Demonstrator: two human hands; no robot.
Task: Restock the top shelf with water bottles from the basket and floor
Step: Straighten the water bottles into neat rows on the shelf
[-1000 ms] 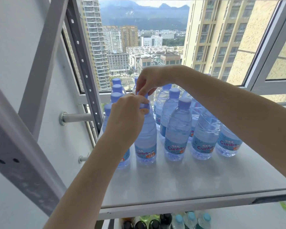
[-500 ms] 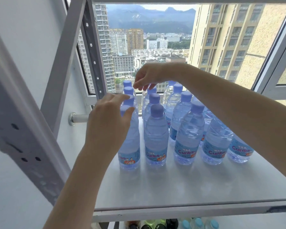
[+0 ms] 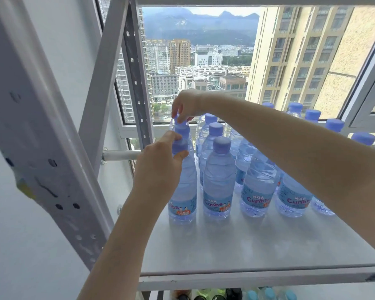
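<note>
Up top, the water bottles (image 3: 219, 176) stood upright in rows on the top shelf (image 3: 236, 247), blue caps up, blue labels towards me. My note on the left hand (image 3: 158, 169): it was clamped on the front-left bottle (image 3: 183, 191), thumb and fingers pinched round its cap (image 3: 179, 147), palm hiding the bottle's left shoulder. The right hand (image 3: 187, 103) reached across above the rows, fingertips curled onto the cap of the rear bottle (image 3: 179, 120) in that same left column. That bottle's body was almost wholly hidden behind the ones ahead of it. The right forearm (image 3: 290, 148) covered much of the right-hand rows, so I could not count them; only caps showed above it, near the window (image 3: 204, 61). Label print read partly, "Cunbs", the rest too small. A grey rack upright (image 3: 52, 148) filled the left of view, blurred. Below the shelf edge I saw the tops of other bottles (image 3: 266, 294) on a lower level, cut off by the frame, kinds unclear.
</note>
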